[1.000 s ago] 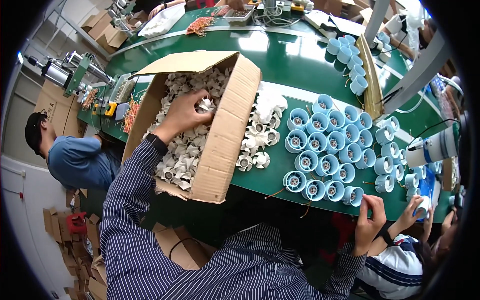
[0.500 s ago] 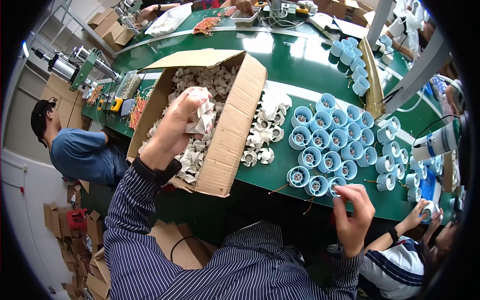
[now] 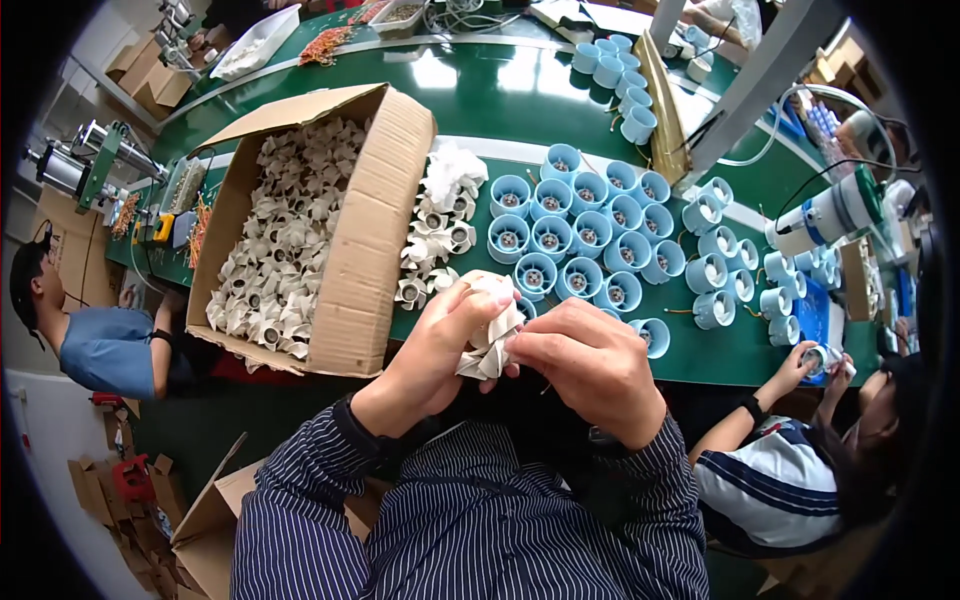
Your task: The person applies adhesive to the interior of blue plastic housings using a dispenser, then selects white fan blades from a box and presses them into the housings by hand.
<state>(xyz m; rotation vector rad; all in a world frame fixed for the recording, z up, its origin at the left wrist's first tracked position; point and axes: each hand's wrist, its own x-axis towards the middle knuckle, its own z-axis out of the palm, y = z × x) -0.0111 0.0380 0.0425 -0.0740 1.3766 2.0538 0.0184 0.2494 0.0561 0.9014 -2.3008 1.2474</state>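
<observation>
In front of my chest, my left hand [image 3: 425,345] is closed around a small bunch of white plastic fan impellers [image 3: 490,350]. My right hand [image 3: 598,362] meets it there, thumb and fingertips pinched at the edge of the same impellers; exactly what lies between those fingertips is partly hidden. Just beyond both hands stand rows of light-blue round fan housings [image 3: 551,237], open side up, with motor parts inside. To the left, a cardboard box [image 3: 372,240] is heaped with more impellers [image 3: 285,235]. Several loose impellers [image 3: 440,238] lie between the box and the housings.
A crumpled white plastic bag [image 3: 455,176] lies beside the box. More blue housings [image 3: 713,308] with white centres stand to the right, near a co-worker's hands [image 3: 805,365]. Another person [image 3: 105,340] sits at left. A grey metal post [image 3: 760,85] rises at the back right.
My left hand has come from over the box to my chest with the impellers. My right hand has moved left to meet it. The whole view has shifted right.
</observation>
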